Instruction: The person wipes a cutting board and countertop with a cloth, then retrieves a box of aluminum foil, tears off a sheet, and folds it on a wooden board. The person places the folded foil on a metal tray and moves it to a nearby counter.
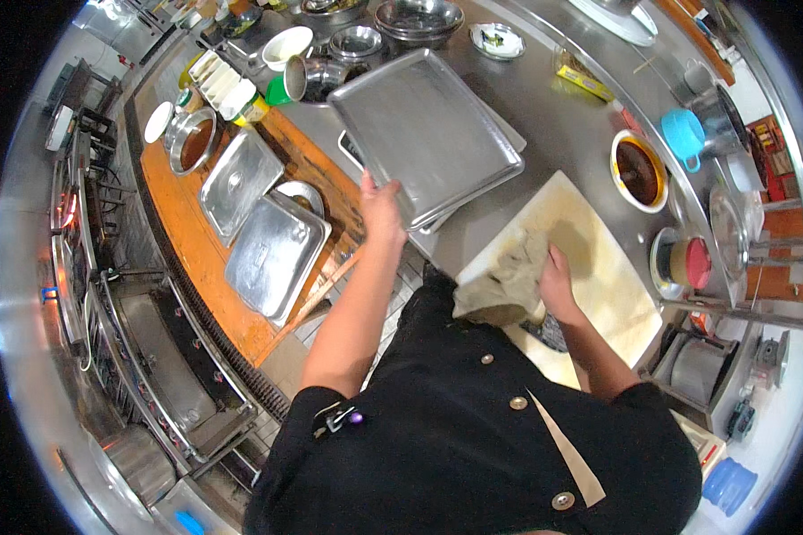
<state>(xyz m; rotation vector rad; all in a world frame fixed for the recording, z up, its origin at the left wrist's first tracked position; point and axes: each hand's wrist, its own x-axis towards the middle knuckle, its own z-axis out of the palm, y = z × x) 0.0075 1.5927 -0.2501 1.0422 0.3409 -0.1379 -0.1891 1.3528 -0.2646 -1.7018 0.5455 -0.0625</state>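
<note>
My left hand grips a rectangular metal sheet pan by its near left corner. The pan tilts over the steel counter, and part of a white flat thing shows behind its right edge. In my right hand is a crumpled grey-beige cloth, held above a stained white cutting board. The cloth hides part of the board. A dark object lies below the cloth, partly covered by my body and arm; I cannot tell what it is.
Two shiny metal lids lie on the wooden counter to the left, near a bowl of brown sauce. A white tub of dark sauce stands right of the board. Metal bowls crowd the far side. A griddle sits far left.
</note>
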